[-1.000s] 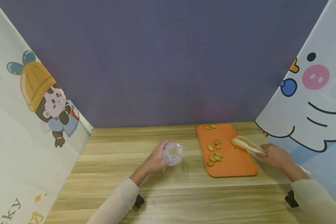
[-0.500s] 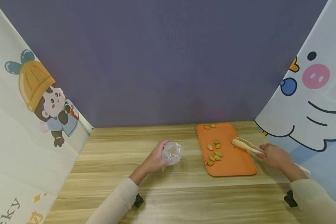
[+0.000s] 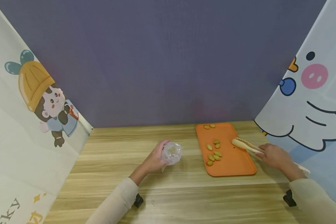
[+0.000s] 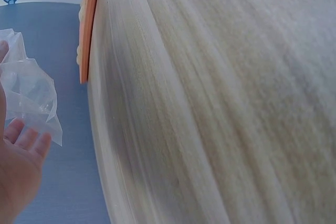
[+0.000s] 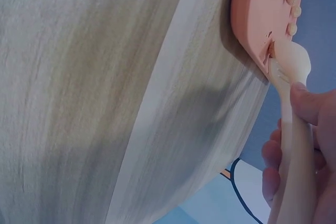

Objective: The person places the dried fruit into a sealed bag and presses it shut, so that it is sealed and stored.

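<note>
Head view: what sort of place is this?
Probably a staged booth for recording hand work: a plain dark backdrop, cartoon-printed side panels left and right, and a wood-grain table between them.

I'm looking at a wood-grain table, streaked yellow-brown, that spreads across the lower part of the head view, a straight seam crossing it towards the bottom of the frame. Right of centre, an orange tray with rounded corners lies flat on it, far end close to the back edge.
</note>
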Tool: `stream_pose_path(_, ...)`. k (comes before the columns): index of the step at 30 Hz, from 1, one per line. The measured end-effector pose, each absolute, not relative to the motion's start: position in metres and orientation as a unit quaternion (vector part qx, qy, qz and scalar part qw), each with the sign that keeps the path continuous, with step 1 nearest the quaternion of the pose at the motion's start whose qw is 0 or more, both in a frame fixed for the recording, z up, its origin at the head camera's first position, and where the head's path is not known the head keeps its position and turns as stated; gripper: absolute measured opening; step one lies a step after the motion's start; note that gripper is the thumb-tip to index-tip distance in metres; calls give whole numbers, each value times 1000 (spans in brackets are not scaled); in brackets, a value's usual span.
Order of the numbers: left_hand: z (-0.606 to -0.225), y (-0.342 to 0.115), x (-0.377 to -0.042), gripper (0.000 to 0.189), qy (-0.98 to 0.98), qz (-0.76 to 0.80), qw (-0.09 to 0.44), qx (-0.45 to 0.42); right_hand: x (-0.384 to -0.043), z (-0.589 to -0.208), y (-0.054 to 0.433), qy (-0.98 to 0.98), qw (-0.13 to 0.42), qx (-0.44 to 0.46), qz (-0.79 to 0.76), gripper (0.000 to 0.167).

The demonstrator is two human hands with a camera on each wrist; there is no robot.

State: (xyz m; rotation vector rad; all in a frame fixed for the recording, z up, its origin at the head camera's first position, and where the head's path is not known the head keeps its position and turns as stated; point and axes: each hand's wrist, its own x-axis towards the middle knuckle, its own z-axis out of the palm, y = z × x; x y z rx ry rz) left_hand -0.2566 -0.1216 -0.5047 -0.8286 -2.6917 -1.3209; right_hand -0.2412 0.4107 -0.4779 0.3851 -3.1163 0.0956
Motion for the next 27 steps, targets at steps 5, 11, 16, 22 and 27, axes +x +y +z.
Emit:
stream_pose_path(5, -504, -122, -257, 90, -868, -420, 14, -265, -241, -480, 411, -992, 5, 125, 29, 45)
stream_pose_path(11, -505, -123, -256, 90, -867, -422, 11, -265, -241, -481, 412, -992, 8, 123, 36, 47)
stream_pose_path(16, -505, -123, -256, 89, -868, -420, 9, -267, -240, -482, 410, -992, 13, 116, 47, 47)
stream_pose_path(22, -505, -122, -256, 89, -871, -416, 5, -262, -239, -479, 405, -992, 18, 112, 52, 47)
stream_pose_path(27, -505, -122, -255, 89, -870, -416, 10, -264, -239, -476, 399, -992, 19, 114, 54, 49)
